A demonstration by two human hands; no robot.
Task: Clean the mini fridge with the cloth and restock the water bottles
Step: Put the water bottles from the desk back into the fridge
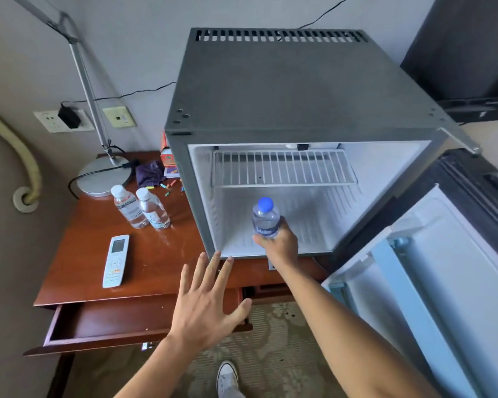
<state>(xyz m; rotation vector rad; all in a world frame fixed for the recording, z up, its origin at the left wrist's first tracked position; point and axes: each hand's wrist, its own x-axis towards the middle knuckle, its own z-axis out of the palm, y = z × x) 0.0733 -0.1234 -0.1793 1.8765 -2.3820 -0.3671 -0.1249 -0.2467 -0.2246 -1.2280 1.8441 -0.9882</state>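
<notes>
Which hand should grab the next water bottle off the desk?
The left hand. It is open, empty and nearer the two bottles. The right hand holds the blue-capped bottle.

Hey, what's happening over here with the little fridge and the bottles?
A person is restocking the mini fridge, whose door is swung open to the right. Their right hand holds a blue-capped water bottle upright at the fridge's opening, above its bare floor. The wire shelf inside is bare. The left hand is open and holds nothing, fingers spread over the desk edge. Two more water bottles stand on the wooden desk beside the fridge, near a white remote.
</notes>
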